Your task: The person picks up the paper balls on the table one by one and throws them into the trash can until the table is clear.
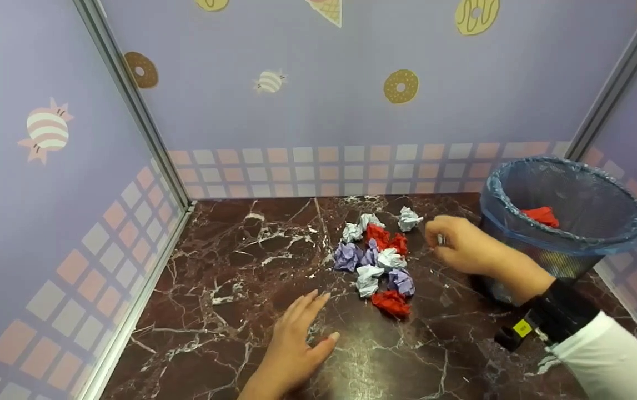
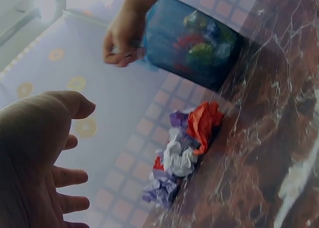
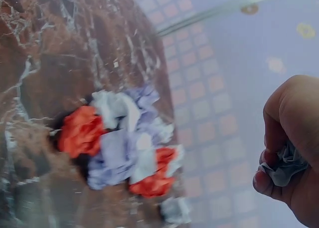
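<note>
Both hands were over the dark marble table, well apart from each other. On the left, the left hand lay flat on the tabletop with its fingers straight and spread a little, holding nothing; in the left wrist view the same hand showed an open palm. Just beyond its fingertips, toward the middle, lay a loose heap of crumpled paper balls in white, purple and red, resting on the table and touching one another; one red ball sat at the near edge of the heap and one white ball at the far edge. Right of the heap, the right hand was raised near the bin, its fingers curled around a small crumpled white paper, which was pinched between thumb and fingers. Farthest right stood a mesh wastebasket lined with a blue plastic bag, upright on the table, with a red paper ball already inside.
</note>
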`<state>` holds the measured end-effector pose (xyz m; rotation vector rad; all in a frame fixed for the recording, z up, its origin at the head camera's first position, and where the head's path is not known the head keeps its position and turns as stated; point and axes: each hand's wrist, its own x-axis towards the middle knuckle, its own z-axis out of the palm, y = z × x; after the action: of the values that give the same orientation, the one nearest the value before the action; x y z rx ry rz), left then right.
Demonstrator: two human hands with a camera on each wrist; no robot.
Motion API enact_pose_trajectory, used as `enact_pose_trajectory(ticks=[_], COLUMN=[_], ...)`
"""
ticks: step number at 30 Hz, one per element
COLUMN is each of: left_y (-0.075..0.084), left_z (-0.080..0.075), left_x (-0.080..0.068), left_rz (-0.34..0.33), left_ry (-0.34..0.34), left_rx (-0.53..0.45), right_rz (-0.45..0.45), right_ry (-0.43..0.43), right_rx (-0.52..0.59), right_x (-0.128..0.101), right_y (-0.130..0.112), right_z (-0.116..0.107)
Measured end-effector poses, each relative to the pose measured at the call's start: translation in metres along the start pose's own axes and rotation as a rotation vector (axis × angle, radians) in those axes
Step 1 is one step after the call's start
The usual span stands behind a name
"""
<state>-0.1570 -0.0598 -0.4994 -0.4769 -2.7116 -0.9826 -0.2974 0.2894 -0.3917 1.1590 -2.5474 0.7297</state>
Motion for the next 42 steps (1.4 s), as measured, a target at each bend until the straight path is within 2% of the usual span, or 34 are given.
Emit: enact_pose_trajectory(ticks=[6, 11, 16, 21, 24, 27, 31, 36, 42], left_y=[0.022, 0.040, 0.057, 0.071, 0.077, 0.082, 0.090, 0.102, 0.111], left_z=[0.004, 0.010, 0.020, 0.029, 0.032, 0.036, 0.042, 0.052, 0.060], left_x=[0.012, 0.023, 0.035, 0.046, 0.054, 0.062, 0.071, 0.077, 0.077], left_rz=[0.019, 0.079, 0.142, 0.207, 0.252, 0.307, 0.378, 0.430, 0.451], left_ry=[-0.084, -0.122, -0.146, -0.209, -0.247, -0.257, -0.252, -0.262, -0.289], left_rx=[0.024, 0.047, 0.066, 0.097, 0.126, 0.163, 0.205, 0.239, 0.252], right_rz=[-0.004, 0.027, 0.137, 0.189, 0.258, 0.357, 0.473, 0.602, 0.629], right_ry=[-0.023, 0.048, 0.112, 0.176, 0.179, 0.143, 0.077, 0.029, 0.043], right_rx=[-0.053, -0.092, -0.152, -0.243, -0.284, -0.321, -0.353, -0.297, -0.285], right_x=[0.017, 0.020, 0.012, 0.002, -0.004, -0.011, -0.020, -0.032, -0.043], right_y=[-0.017, -0.018, -0.009, 0.011, 0.022, 0.032, 0.048, 0.065, 0.079], right_z=[-0.042, -0.078, -0.111, -0.142, -0.159, -0.175, -0.189, -0.195, -0.193])
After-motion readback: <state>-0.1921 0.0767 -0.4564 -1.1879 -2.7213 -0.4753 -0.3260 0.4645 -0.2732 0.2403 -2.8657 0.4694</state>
